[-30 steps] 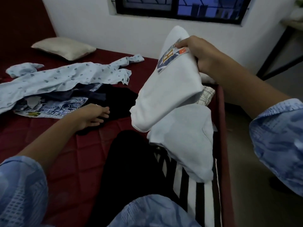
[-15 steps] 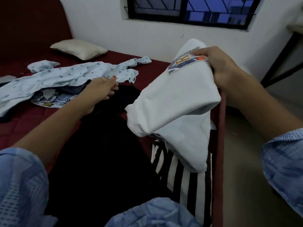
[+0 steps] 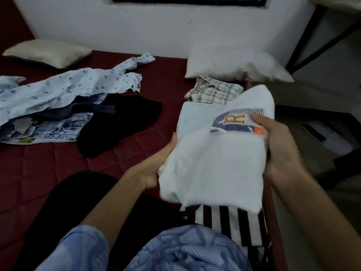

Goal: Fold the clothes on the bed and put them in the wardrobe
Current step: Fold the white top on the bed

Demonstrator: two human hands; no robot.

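A dim bedroom, a white wall under a dark window, and a bed covered in a quilted maroon bedspread (image 3: 48,169): here I sit with a folded white cotton T-shirt with an orange-and-blue letter print (image 3: 214,169) held over the bed's right edge. A second ago only my right hand (image 3: 277,145) had it, lifted high, while my left hand (image 3: 156,165) lay over by the dark clothes. Now the left has come across and clasps the shirt's left edge; the right grips the printed end, thumb on top. The shirt has dropped lower, just above a pale blue folded garment (image 3: 195,118) and a black-and-white striped folded cloth (image 3: 234,225), with a folded checked shirt (image 3: 214,92) beyond. I judge this piece is nearly ready to join that stack. Left of the white T-shirt, well apart, lie a light blue patterned shirt (image 3: 68,89), faded denim jeans (image 3: 54,130) and a black garment (image 3: 121,122), unfolded. No wardrobe is in view.
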